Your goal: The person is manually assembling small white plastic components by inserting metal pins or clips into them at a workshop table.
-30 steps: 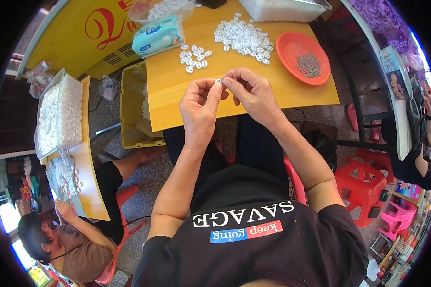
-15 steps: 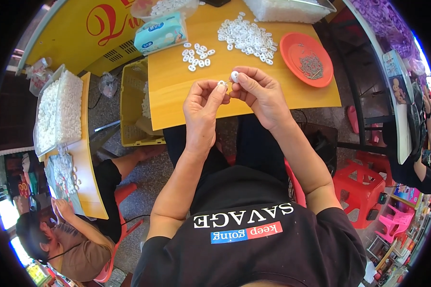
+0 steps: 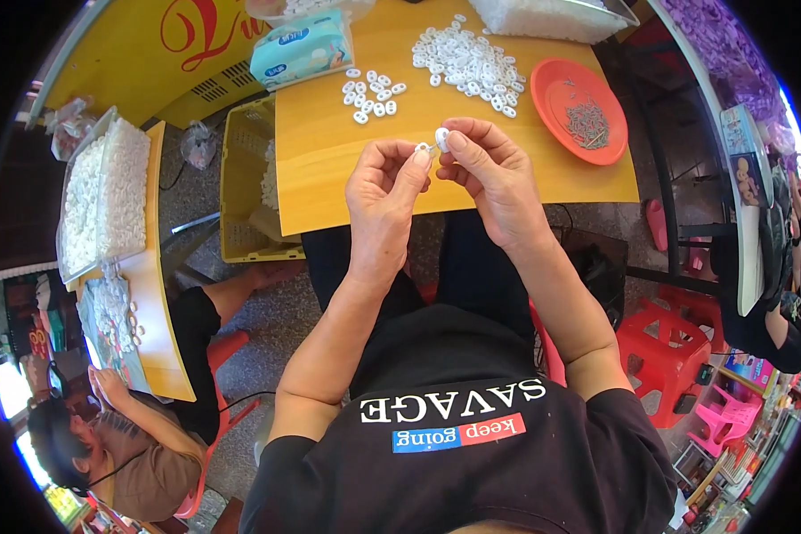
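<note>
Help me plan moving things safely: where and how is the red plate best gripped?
Probably pinch the red plate by its rim, coming from the person's right: the rim is exposed there at the right edge of the table, while white pieces lie to its left. Keep it level, as thin gray pins lie loose inside.

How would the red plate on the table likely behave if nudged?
The red plate looks like thin plastic, so it is probably light and would slide easily. The small grey pieces seem to lie loose in it, so they would likely shift. Being wide and low, it seems unlikely to tip.
</note>
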The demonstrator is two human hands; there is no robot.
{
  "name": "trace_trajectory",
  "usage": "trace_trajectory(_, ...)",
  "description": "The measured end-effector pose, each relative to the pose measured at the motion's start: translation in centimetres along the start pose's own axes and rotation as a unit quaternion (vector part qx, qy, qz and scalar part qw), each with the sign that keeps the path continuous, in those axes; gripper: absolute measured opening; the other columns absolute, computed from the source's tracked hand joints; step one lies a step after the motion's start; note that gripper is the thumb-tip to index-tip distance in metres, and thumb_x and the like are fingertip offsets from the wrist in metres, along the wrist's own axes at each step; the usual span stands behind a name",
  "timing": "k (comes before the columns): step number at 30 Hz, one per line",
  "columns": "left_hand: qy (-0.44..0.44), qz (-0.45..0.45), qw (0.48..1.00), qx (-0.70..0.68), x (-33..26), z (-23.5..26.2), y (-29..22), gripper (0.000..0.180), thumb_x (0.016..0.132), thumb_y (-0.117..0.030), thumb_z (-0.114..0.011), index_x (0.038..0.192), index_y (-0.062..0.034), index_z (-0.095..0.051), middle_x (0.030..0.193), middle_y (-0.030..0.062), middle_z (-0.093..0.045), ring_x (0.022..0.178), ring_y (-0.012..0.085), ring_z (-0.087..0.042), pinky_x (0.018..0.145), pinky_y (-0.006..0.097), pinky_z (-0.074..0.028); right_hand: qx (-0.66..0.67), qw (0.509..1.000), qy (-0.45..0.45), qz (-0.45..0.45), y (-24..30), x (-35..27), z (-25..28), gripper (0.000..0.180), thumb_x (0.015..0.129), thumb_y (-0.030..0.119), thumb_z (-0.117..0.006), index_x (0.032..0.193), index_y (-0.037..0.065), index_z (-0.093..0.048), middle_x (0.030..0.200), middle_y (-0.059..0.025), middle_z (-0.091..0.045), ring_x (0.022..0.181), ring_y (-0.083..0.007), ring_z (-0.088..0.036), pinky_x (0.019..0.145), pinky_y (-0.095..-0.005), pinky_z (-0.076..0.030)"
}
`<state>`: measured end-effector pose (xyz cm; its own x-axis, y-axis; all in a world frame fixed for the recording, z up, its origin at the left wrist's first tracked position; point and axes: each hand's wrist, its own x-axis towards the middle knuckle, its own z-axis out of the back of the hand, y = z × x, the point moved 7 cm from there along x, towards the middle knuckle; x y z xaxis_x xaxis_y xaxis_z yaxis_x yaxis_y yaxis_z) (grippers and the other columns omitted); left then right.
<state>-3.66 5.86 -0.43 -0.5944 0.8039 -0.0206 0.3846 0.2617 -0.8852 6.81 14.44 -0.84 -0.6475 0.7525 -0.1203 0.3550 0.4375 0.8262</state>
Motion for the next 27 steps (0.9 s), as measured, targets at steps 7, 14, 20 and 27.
trace_trajectory(7, 0.004, 0.014, 1.0, 0.016, 0.3, -0.1, 0.1, 0.01, 0.092, -0.008, -0.064, 0.097, -0.0014, -0.058, 0.086, 0.0028, -0.06, 0.074, 0.0084, -0.056, 0.07, 0.023, -0.046, -0.184, 0.974, -0.008, 0.13, 2.0, -0.1, -0.5, 0.02, 0.092, 0.009, -0.066, 0.109, 0.0, -0.064, 0.097, -0.0038, -0.066, 0.084, -0.0083, -0.061, 0.077, -0.0242, -0.052)
trace_trajectory(14, 0.004, 0.015, 0.999, 0.03, 0.3, -0.2, 0.0, 0.011, 0.092, -0.009, -0.064, 0.096, -0.0005, -0.059, 0.084, 0.0032, -0.061, 0.074, 0.0092, -0.057, 0.071, 0.024, -0.046, -0.322, 0.93, 0.01, 0.177, 2.8, -0.3, -1.2, 0.018, 0.092, 0.006, -0.066, 0.109, -0.002, -0.064, 0.096, -0.0036, -0.066, 0.083, -0.0076, -0.06, 0.075, -0.0216, -0.051)
trace_trajectory(20, 0.007, 0.024, 1.0, 0.017, 0.3, -0.3, 0.2, 0.013, 0.092, -0.01, -0.066, 0.095, 0.0005, -0.06, 0.084, 0.0042, -0.063, 0.075, 0.0091, -0.059, 0.07, 0.023, -0.048, -0.318, 0.928, 0.008, 0.194, 2.7, -0.4, -1.2, 0.017, 0.093, 0.005, -0.065, 0.108, -0.001, -0.065, 0.095, -0.0044, -0.067, 0.084, -0.0083, -0.062, 0.075, -0.022, -0.052)
trace_trajectory(27, 0.012, 0.044, 0.999, -0.029, 0.3, -0.2, 0.7, 0.013, 0.091, -0.009, -0.067, 0.096, 0.0022, -0.062, 0.086, 0.0085, -0.067, 0.079, 0.0117, -0.063, 0.075, 0.025, -0.051, -0.276, 0.941, 0.002, 0.196, 2.4, -0.4, -1.2, 0.014, 0.092, 0.005, -0.066, 0.103, -0.003, -0.066, 0.092, -0.0063, -0.069, 0.081, -0.0092, -0.065, 0.074, -0.0237, -0.052)
